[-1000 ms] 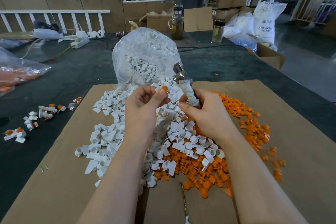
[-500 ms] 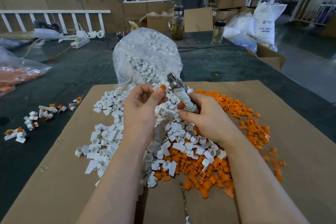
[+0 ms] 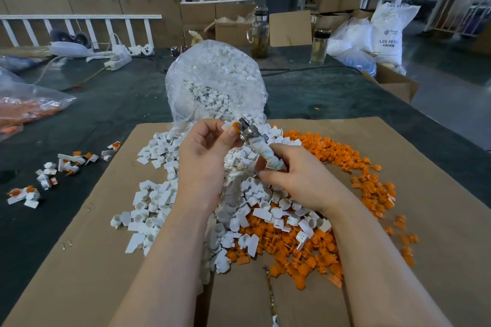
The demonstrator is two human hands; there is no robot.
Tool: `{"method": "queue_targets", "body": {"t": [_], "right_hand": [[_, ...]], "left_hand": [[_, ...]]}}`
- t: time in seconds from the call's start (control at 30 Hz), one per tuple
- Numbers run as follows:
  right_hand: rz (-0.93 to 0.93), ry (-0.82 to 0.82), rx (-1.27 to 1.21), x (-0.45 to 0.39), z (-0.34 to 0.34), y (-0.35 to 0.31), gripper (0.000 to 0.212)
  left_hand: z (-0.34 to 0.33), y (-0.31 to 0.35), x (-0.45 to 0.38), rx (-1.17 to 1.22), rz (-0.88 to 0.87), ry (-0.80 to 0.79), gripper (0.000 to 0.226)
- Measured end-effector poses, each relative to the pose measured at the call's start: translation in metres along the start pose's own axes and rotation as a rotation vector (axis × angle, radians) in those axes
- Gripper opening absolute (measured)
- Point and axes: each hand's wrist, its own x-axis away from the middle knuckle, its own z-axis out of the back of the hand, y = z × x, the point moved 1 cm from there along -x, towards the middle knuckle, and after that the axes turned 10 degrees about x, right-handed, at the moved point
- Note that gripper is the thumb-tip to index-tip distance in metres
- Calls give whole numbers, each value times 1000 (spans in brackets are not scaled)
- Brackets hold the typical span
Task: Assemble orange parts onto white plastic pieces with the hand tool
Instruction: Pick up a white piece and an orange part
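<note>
Head view: left hand point(image 3: 206, 152) raised at center, thumb and fingers pinched on a white piece point(image 3: 228, 125) with an orange part point(image 3: 235, 125) seated in it; most of the piece is hidden behind the fingertips. Right hand point(image 3: 300, 180) at 3 o'clock of the left one, fingers curled around the tape-wrapped handle of the hand tool point(image 3: 256, 141); the lower end of the handle is hidden in the palm. The tool's metal head touches the orange part at 12 o'clock of the left hand; how exactly it engages is too small to tell.

Below the hands, a cardboard sheet point(image 3: 79, 260) lies on the dark desk point(image 3: 106, 103). A pile of white pieces point(image 3: 154, 202) spills down the middle, partly covered by both forearms. A pile of orange parts point(image 3: 345, 162) lies at 3 to 5 o'clock, its near edge blurred. A clear bag point(image 3: 215, 79) of white pieces stands at 12 o'clock, its mouth hidden behind the hands.

At 9 o'clock, off the cardboard, small assembled pieces point(image 3: 61, 167) lie scattered. A second bag point(image 3: 29, 106) with orange contents is cut off by the left edge. Two glass bottles point(image 3: 320, 46) stand at 1 o'clock at the far edge of the desk; contents unclear.
</note>
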Motion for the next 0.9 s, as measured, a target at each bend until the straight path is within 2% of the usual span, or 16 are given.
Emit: {"method": "queue_targets", "body": {"t": [0.17,0.4,0.6,0.67,0.77,0.9], "right_hand": [[-9,7,17,0,-2,-1,5],[-15,17,65,0,-2,-3,15],[-4,57,112,-1,-4,-2,6],[-15,108,149,-2,-6,1,4],[-92,234,205,-4,-5,8,8],[-287,387,272,-4,1,18,21]], "left_hand": [[0,0,0,14,2,-2,14],[0,0,1,26,30,4,16],[-1,1,1,98,84,40,12],[1,4,0,212,150,128,6],[17,10,-4,455,239,387,15],[44,23,-9,770,221,690,8]]}}
